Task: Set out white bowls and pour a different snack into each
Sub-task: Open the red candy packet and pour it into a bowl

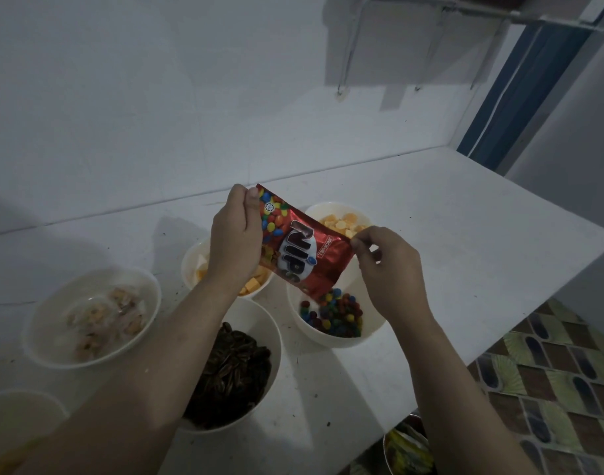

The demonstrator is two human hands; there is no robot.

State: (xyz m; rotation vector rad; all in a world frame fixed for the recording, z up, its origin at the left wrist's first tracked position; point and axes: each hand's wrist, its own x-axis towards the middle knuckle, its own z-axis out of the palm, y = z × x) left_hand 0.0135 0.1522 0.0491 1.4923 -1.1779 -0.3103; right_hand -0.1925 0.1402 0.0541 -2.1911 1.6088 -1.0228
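while both hands (237,234) (389,269) pinch the tipped packet (307,248) over the candy bowl (334,323), five bowls appear filled; pouring looks nearly finished.

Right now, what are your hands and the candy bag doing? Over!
Left hand and right hand both pinch the red candy bag. Bag tipped over the bowl of colored candies. Nothing in the way.

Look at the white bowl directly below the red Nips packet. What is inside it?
Inside the white bowl lie small coated candies in mixed colours, piled toward its right side. The Nips packet, pinched by the left hand and right hand, hides the bowl's far part.
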